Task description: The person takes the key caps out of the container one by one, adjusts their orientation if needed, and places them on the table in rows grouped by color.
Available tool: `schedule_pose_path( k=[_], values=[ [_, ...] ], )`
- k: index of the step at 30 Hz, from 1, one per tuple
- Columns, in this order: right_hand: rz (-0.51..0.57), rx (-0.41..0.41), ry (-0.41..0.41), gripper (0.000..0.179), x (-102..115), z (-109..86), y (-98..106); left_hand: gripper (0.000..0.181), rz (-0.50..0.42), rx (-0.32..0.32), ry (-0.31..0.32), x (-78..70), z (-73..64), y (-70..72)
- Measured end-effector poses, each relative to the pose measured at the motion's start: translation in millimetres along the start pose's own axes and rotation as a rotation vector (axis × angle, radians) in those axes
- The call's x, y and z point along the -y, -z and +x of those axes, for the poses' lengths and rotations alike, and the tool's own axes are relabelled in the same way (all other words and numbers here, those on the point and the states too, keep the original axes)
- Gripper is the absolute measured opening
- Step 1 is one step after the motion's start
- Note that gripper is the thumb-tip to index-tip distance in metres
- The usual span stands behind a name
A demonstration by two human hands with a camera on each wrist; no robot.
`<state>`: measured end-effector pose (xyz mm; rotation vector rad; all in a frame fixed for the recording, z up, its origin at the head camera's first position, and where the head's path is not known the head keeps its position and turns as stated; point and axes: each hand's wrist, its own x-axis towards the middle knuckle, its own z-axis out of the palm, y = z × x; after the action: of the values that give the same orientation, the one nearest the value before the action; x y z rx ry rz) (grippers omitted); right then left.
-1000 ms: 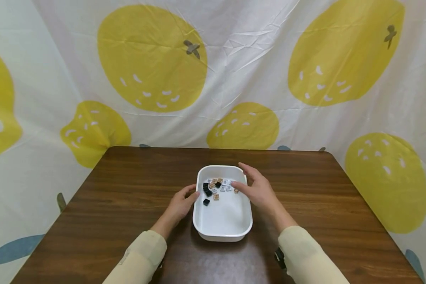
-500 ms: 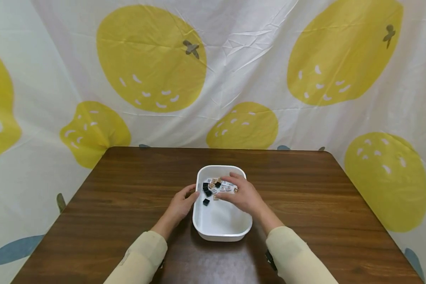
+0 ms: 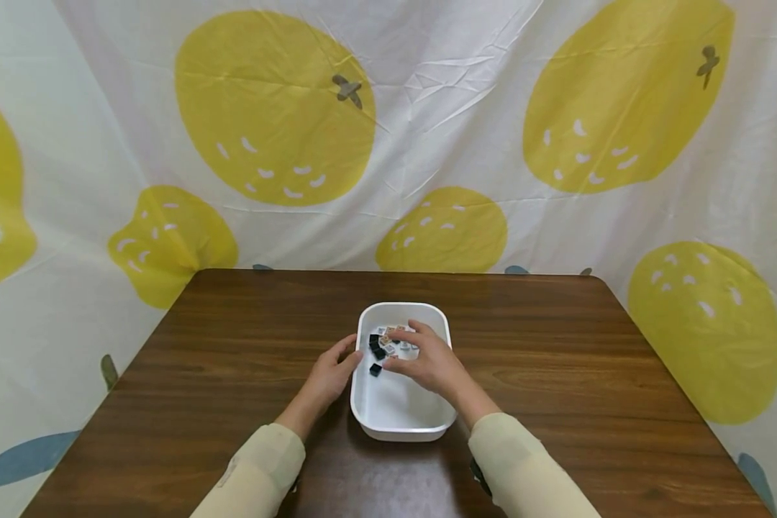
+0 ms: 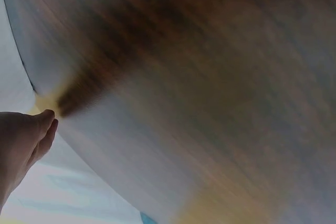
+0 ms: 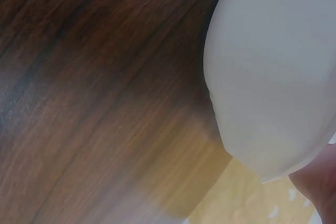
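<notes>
A white rectangular tray (image 3: 401, 410) stands on the table, with small square pieces in its far half. Some are black, like the piece (image 3: 375, 370) apart from the cluster; others are white or tan with dark markings. My left hand (image 3: 326, 370) holds the tray's left rim, thumb at the edge and fingers outside. In the left wrist view the left hand (image 4: 23, 148) shows at the edge. Reaching over the right rim, my right hand (image 3: 430, 363) hovers above the pieces, thumb and fingers spread apart, hiding several of them. The tray's outer wall (image 5: 268, 77) fills much of the right wrist view.
The brown wooden table (image 3: 557, 374) extends on both sides of the tray. A white cloth (image 3: 427, 144) printed with large yellow fruit hangs behind and beside it. Pale sleeves (image 3: 524, 460) cover both forearms.
My right hand has moved left from the tray's right rim to over the pieces, covering more of them. The left hand has stayed at the left rim.
</notes>
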<state>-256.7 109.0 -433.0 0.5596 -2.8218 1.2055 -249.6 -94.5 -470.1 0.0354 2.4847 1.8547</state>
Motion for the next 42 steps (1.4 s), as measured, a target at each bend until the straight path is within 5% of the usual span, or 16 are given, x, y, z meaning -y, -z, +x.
schedule_pose_path(
  k=[14, 42],
  values=[
    [-0.084, 0.02, 0.001, 0.052, -3, 3.2, -12, 0.043, -0.009, 0.006, 0.027, 1.7, -0.4, 0.7],
    [-0.369, 0.078, -0.011, 0.043, 3, 14.6, -38, 0.043, -0.04, -0.011, -0.032, 5.0, -0.7, -1.9]
  ],
)
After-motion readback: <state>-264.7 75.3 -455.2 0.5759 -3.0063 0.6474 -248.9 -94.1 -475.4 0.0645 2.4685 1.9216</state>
